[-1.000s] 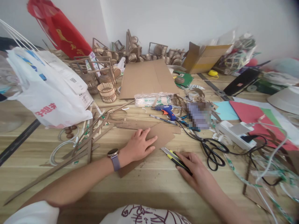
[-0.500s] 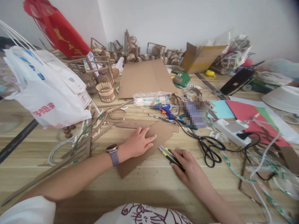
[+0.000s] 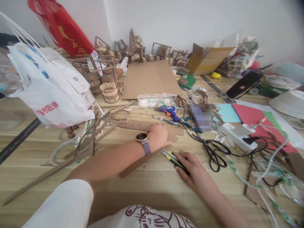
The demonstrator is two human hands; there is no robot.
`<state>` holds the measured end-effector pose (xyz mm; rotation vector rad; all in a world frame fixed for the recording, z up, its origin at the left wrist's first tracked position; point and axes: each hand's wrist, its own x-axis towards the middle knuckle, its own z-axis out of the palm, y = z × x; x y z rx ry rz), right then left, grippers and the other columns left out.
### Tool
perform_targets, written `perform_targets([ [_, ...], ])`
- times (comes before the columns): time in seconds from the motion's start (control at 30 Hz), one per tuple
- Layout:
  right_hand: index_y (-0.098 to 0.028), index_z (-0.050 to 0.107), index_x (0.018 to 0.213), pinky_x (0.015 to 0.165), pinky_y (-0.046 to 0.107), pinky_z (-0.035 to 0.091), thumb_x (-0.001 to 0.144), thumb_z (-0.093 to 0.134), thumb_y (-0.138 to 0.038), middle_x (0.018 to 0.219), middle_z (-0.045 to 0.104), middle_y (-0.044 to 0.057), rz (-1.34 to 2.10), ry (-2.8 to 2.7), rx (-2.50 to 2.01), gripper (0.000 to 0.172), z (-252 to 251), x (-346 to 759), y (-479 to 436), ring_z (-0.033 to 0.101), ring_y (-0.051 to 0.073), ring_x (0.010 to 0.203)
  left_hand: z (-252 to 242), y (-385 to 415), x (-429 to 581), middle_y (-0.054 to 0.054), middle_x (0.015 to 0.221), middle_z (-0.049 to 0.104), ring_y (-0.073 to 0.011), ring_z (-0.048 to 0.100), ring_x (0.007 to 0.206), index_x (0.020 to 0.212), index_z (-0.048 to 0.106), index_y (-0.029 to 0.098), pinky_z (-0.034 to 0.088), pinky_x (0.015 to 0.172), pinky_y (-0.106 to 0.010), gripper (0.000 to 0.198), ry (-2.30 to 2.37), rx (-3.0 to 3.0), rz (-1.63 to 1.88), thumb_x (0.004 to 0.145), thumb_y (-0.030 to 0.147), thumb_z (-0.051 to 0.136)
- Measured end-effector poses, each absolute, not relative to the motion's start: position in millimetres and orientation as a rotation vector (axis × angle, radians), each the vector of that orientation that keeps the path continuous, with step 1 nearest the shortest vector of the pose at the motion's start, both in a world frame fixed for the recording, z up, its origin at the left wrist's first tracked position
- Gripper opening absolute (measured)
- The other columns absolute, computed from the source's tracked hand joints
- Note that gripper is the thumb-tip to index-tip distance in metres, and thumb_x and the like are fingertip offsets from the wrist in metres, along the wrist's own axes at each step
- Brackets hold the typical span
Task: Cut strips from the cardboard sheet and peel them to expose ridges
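My right hand [image 3: 193, 167] is closed round a yellow-and-black utility knife [image 3: 174, 160], which lies low over the wooden table with its blade pointing left and away from me. My left hand [image 3: 158, 137], below a wrist with a watch, rests over a piece of brown cardboard [image 3: 130, 170]. Its thumb sticks out to the right, just above the knife's tip; the other fingers are bent down on the far side and hidden from me. Past that hand lies a long brown cardboard strip [image 3: 133, 125]. A pen [image 3: 166, 120] lies just beyond.
Black-handled scissors [image 3: 215, 153] and a blue glue gun [image 3: 169, 111] lie to the right, near a white power strip [image 3: 238, 134]. Thin brown strips [image 3: 92, 134] and a white plastic bag [image 3: 47, 91] are at left. A large cardboard sheet [image 3: 149, 79] and small baskets [image 3: 109, 92] stand behind.
My left hand has moved right and away from me across the cardboard, from fingers spread flat to fingers bent out of sight. My right hand with the knife has stayed nearly still.
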<state>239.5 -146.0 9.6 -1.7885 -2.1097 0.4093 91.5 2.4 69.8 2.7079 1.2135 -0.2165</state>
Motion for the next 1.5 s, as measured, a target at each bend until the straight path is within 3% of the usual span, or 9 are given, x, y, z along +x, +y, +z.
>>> perform_targets([
  [0.13,-0.015,0.061,0.13,0.088,0.043,0.054,0.091,0.049,-0.023,0.105,0.061,0.013,0.427,-2.116,-1.793,0.041,12,238,-146,0.06,0.027,0.099,77,7,113,-0.024,0.1,0.068,-0.0374,0.067,0.087,0.12,0.059,0.001,0.053,0.069,-0.041,0.071,1.18,2.688,-0.327,0.078,0.058,0.071],
  [0.33,-0.021,0.06,0.132,0.085,0.043,0.056,0.091,0.05,-0.024,0.104,0.062,0.012,0.389,-2.087,-1.785,0.042,11,232,-156,0.062,0.027,0.097,64,11,109,-0.024,0.118,0.059,-0.0364,0.066,0.087,0.124,0.056,0.007,0.053,0.064,-0.041,0.069,1.1,2.739,-0.284,0.079,0.058,0.065],
  [0.83,-0.021,0.056,0.136,0.085,0.044,0.057,0.091,0.049,-0.018,0.106,0.061,0.013,0.531,-2.081,-1.737,0.045,15,192,-175,0.06,0.026,0.098,45,9,109,-0.023,0.113,0.056,-0.0371,0.065,0.08,0.122,0.055,0.008,0.049,0.058,-0.041,0.072,1.144,2.769,-0.208,0.077,0.063,0.06],
  [1.0,-0.024,0.057,0.135,0.084,0.041,0.058,0.081,0.056,-0.012,0.106,0.063,0.011,0.58,-2.209,-1.623,0.055,6,176,-178,0.06,0.026,0.097,42,9,111,-0.022,0.112,0.056,-0.0366,0.064,0.08,0.122,0.055,0.008,0.048,0.057,-0.039,0.073,1.161,2.763,-0.197,0.077,0.066,0.059],
  [1.2,-0.018,0.059,0.132,0.086,0.042,0.058,0.08,0.057,-0.01,0.106,0.064,0.013,0.55,-2.264,-1.606,0.054,4,169,-178,0.06,0.027,0.099,53,6,104,-0.022,0.116,0.056,-0.0337,0.064,0.086,0.124,0.055,0.009,0.049,0.063,-0.037,0.072,1.201,2.737,-0.179,0.083,0.069,0.053],
  [1.33,-0.018,0.058,0.133,0.086,0.041,0.058,0.082,0.056,-0.011,0.108,0.063,0.013,0.549,-2.279,-1.596,0.052,5,172,-178,0.06,0.027,0.099,64,-3,78,-0.023,0.119,0.057,-0.0362,0.059,0.101,0.126,0.057,0.01,0.049,0.077,-0.041,0.08,1.166,2.737,-0.174,0.082,0.076,0.051],
  [1.43,-0.02,0.057,0.134,0.085,0.041,0.058,0.083,0.056,-0.012,0.107,0.063,0.012,0.545,-2.287,-1.58,0.051,3,173,-177,0.06,0.026,0.098,57,-12,58,-0.024,0.134,0.051,-0.0398,0.053,0.109,0.141,0.047,0.015,0.048,0.08,-0.045,0.089,1.057,2.808,-0.2,0.076,0.074,0.061],
  [1.5,-0.018,0.058,0.134,0.084,0.042,0.058,0.083,0.056,-0.012,0.107,0.063,0.013,0.534,-2.289,-1.579,0.051,1,173,-177,0.06,0.026,0.097,46,-16,50,-0.025,0.143,0.042,-0.0398,0.048,0.115,0.148,0.04,0.018,0.046,0.084,-0.047,0.084,1.04,2.867,-0.126,0.083,0.068,0.057],
])
